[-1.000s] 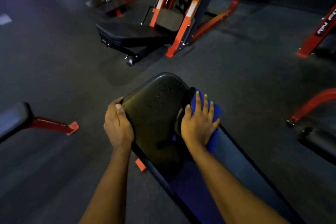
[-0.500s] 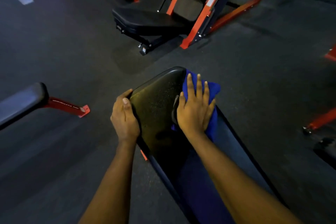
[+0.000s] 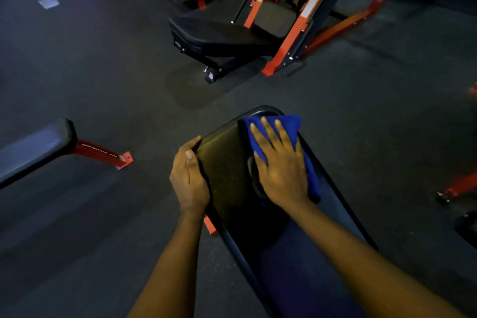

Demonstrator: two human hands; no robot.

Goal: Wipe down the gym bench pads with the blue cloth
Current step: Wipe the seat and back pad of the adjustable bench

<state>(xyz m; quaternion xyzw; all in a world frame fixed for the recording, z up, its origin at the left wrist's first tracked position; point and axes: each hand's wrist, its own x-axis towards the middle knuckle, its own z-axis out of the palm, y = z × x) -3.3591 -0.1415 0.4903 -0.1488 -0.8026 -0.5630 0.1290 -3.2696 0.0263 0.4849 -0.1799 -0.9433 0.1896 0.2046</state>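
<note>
Black bench pad (image 3: 224, 175): long, rounded far end, runs from bottom R up to centre, surface glossy & speckled. On its far R corner lies the blue cloth (image 3: 291, 126), bunched, pressed flat under right hand (image 3: 281, 170), lower part hanging past pad's R edge

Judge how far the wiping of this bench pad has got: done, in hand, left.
Done: nothing provable; no wiped streak shows. In hand: the right hand presses the blue cloth on the far right corner of the bench pad, while the left hand grips its left edge. Left: the speckled stretch between the hands, the near part under the forearms, and likely the other bench beyond.
</note>
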